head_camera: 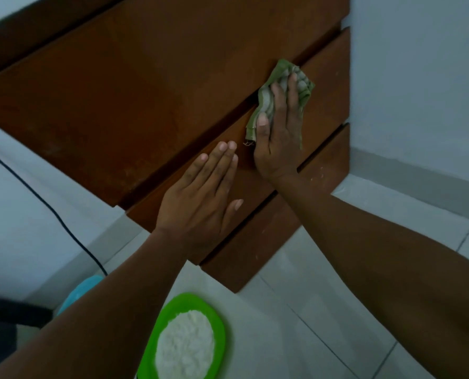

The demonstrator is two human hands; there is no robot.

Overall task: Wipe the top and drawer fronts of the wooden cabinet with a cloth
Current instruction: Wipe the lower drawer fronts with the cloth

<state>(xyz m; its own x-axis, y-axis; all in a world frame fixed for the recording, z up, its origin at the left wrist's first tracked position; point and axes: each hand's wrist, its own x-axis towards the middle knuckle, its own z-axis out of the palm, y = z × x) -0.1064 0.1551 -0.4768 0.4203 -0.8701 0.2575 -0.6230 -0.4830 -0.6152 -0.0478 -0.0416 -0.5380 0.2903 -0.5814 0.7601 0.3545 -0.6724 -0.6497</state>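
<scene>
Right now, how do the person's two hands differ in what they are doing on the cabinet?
The right hand presses a green cloth against the upper drawer front; the left hand holds nothing. The right hand sits higher and further right, near the gap under the cabinet top; the left hand lies lower, flat with its fingers together. Both rest palm-down on the same drawer front.

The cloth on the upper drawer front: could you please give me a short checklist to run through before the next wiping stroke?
1. Cloth pressed flat under right hand: ok.
2. Left hand bracing upper drawer front, clear of the cloth: ok.
3. Cabinet top already clean: cannot tell.
4. Lower drawer front free of white specks: not ok.
5. Green bowl of white powder on the floor, clear of both arms: ok.
</scene>
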